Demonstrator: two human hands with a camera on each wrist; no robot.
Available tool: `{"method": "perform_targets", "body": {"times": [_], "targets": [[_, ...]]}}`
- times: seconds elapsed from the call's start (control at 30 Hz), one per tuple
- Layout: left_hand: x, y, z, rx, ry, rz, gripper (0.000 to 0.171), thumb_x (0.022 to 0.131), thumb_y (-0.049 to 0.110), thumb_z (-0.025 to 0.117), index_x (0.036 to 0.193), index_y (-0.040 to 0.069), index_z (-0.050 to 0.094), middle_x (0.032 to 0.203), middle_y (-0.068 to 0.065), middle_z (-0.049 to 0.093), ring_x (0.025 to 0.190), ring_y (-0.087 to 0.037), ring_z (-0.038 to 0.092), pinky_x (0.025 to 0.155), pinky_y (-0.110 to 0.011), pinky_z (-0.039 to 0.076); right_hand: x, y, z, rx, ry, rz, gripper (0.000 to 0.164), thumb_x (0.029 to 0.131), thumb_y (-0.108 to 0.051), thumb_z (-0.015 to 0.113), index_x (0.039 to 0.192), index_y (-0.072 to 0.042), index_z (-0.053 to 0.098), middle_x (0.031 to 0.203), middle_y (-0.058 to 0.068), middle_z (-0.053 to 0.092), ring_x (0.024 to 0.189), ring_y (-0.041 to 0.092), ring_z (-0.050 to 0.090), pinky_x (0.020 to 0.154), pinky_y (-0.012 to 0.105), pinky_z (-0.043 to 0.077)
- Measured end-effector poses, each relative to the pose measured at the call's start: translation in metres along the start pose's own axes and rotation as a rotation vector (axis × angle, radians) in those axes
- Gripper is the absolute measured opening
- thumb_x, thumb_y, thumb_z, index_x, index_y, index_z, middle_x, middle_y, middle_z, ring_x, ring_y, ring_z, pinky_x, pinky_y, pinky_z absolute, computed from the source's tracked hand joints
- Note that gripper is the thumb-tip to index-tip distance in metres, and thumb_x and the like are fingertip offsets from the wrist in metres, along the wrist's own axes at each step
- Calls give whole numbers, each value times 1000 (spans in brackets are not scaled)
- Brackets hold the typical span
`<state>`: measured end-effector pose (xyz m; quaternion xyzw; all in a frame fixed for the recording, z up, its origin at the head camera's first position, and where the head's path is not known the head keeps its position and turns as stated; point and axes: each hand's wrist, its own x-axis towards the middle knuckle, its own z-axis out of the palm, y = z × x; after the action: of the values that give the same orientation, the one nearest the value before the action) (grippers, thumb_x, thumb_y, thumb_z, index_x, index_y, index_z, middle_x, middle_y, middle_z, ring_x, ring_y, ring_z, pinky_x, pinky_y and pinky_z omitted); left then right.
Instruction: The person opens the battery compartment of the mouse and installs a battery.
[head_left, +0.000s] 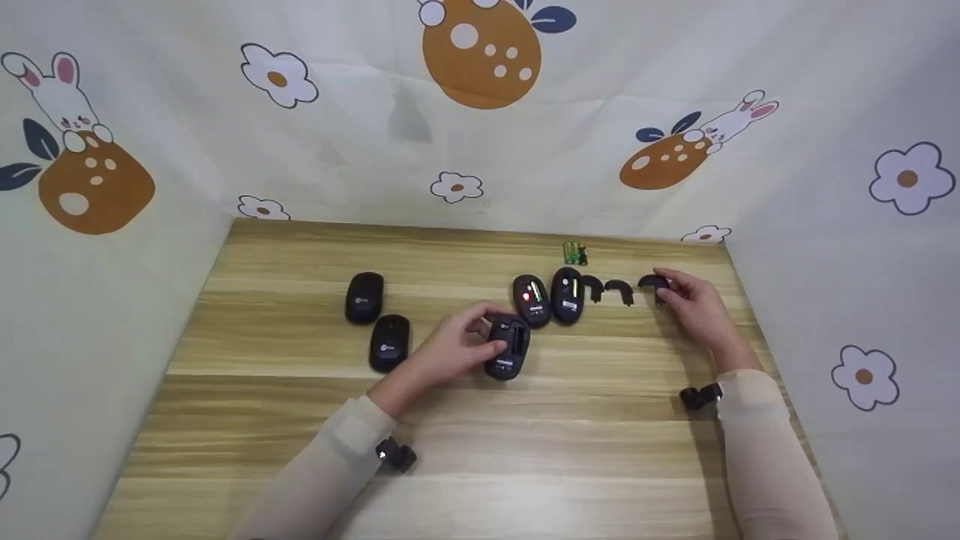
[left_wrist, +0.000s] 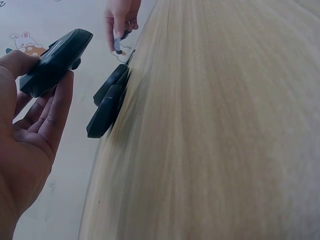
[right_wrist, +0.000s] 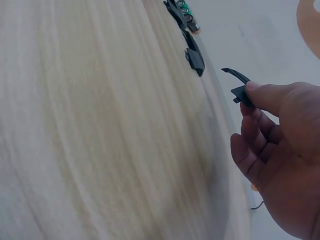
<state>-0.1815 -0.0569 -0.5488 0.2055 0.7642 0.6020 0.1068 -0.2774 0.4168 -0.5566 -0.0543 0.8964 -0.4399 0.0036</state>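
My left hand (head_left: 457, 341) grips a black computer mouse (head_left: 508, 364), its underside turned up and the battery slot uncovered. In the left wrist view that mouse (left_wrist: 55, 62) is held above the wooden table, between thumb and fingers. Over at the right, my right hand (head_left: 697, 307) pinches a curved black battery cover (right_wrist: 241, 94) between thumb and fingertips. Two similar covers, one (head_left: 592, 288) and another (head_left: 620, 291), lie on the table to its left. Beside them rest two upturned mice: one (head_left: 568, 307) and one (head_left: 531, 311) with a red light glowing.
Two more black mice, one (head_left: 364, 298) and another (head_left: 389, 345), sit right side up to the left. Several green and black batteries (head_left: 574, 253) lie near the table's back edge. Patterned cloth walls (head_left: 352, 150) surround the wooden table (head_left: 525, 465) at the back and sides.
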Motion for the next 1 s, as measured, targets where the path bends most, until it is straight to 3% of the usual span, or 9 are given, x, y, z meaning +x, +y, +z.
{"method": "perform_targets", "body": {"times": [0.3,0.53,0.8,1.0], "targets": [[0,-1,1,-2,3,3,48,98,13,83,143,17,69,123,-2,73,108,-24,70,107,-50,57,6,9,4,-16,-2,-2,41,106,-3,73,145,5,67,99,19,67,80,10,55,67,17,45],[1,-2,0,-27,-3,24,46,98,9,82,142,13,68,123,-4,72,106,-25,71,104,-50,59,9,14,4,-149,3,-27,39,105,-5,75,143,3,69,98,17,68,80,14,56,68,18,44],[1,0,0,-5,-2,4,48,98,12,83,144,14,68,124,-4,73,107,-24,71,105,-50,58,10,14,4,-201,-21,-43,39,105,-5,74,143,4,69,107,20,66,93,25,56,78,23,44],[2,0,0,-2,-5,4,47,99,13,82,144,13,68,124,-4,72,107,-24,70,105,-50,58,10,13,4,-223,-34,-37,39,106,-4,72,144,4,68,111,22,64,95,27,56,79,27,44]]}}
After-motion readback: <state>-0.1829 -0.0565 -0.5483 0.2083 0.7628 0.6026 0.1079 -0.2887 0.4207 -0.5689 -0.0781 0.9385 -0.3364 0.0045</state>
